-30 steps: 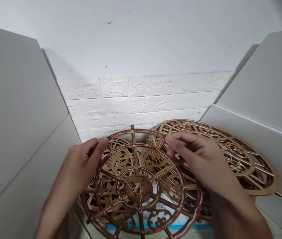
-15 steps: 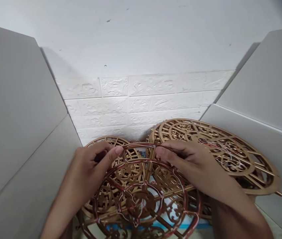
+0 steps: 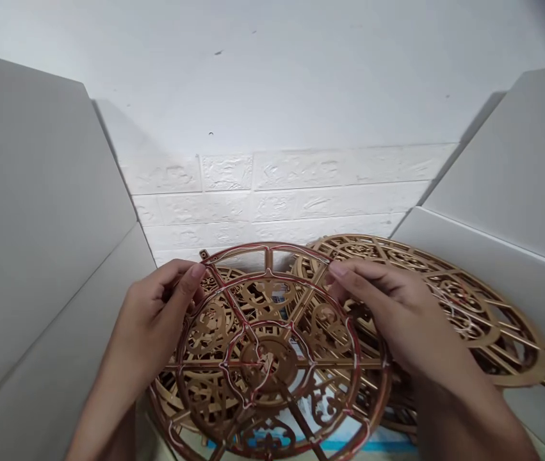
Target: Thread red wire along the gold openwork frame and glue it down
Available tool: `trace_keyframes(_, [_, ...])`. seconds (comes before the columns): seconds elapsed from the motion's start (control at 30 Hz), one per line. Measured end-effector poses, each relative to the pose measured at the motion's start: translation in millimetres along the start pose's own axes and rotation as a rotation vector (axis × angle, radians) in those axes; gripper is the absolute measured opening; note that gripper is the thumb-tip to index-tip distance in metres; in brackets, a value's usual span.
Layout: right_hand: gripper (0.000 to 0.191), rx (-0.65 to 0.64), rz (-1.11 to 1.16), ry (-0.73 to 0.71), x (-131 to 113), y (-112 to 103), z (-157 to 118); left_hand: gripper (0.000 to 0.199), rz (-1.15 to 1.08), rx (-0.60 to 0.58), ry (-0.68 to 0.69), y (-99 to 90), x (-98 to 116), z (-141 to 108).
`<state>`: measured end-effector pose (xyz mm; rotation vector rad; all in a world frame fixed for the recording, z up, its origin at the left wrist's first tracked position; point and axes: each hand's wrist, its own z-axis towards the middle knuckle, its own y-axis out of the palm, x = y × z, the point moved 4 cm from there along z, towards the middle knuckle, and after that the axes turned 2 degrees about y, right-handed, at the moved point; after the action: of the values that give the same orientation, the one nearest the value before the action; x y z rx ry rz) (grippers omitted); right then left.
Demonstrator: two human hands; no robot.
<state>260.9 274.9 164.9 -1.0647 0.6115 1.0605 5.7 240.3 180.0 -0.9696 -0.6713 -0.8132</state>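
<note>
Both my hands grip the far rim of a round gold openwork frame (image 3: pixel 268 342), tilted up in front of me. Red and white wires run along its rings and some of its spokes, meeting near the hub. My left hand (image 3: pixel 161 314) is closed on the rim at the upper left, thumb on top, where a short peg sticks out. On the upper right, my right hand (image 3: pixel 382 307) pinches the rim between thumb and fingers. The lower edge of the frame leaves the view at the bottom.
A stack of similar gold frames (image 3: pixel 497 314) lies at the right, with wires on top. More gold frames (image 3: pixel 171 400) are at the left, behind the held one. A blue-and-white sheet (image 3: pixel 368 442) lies beneath. Grey panels (image 3: pixel 46 224) and a white brick-patterned wall (image 3: pixel 272 205) enclose the space.
The held frame has come up and tilted so more of its face shows. My hands have moved farther apart along its rim. The camera view has shifted slightly.
</note>
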Motion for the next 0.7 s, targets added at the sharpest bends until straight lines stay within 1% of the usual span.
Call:
trace_keyframes(0.07, [0.034,0.018,0.012,0.021,-1,0,-1,0.037,-0.009,-0.009,0.02,1.1,3,0])
trace_keyframes(0.13, [0.028,0.019,0.026,0.045,-2,0,-3,0.036,-0.019,-0.054,0.025,4.2,5,-1])
trace_keyframes(0.17, [0.028,0.006,0.031,0.042,-3,1,-4,0.037,-0.027,-0.087,0.025,6.3,5,-2])
trace_keyframes(0.27, [0.032,-0.086,-0.001,0.002,-6,4,-6,0.038,-0.043,-0.167,0.026,12.3,6,-5])
trace_keyframes(0.33, [0.045,-0.136,-0.051,-0.036,-8,6,-8,0.037,-0.047,-0.187,0.022,14.5,7,-6])
trace_keyframes(0.37, [0.05,-0.155,-0.067,-0.045,-9,6,-8,0.037,-0.05,-0.187,0.016,14.8,7,-6])
trace_keyframes(0.43, [0.054,-0.161,-0.065,-0.048,-9,6,-8,0.039,-0.056,-0.173,0.002,13.5,7,-5])
trace_keyframes(0.6, [0.053,-0.095,-0.029,-0.004,-2,2,-5,0.044,0.011,-0.04,-0.061,0.2,-5,1])
trace_keyframes(0.67, [0.052,-0.061,-0.047,-0.019,1,1,-4,0.048,0.059,-0.022,-0.105,-3.2,-12,3])
trace_keyframes(0.7, [0.052,-0.049,-0.057,-0.031,2,1,-4,0.051,0.083,-0.031,-0.124,-3.5,-16,4])
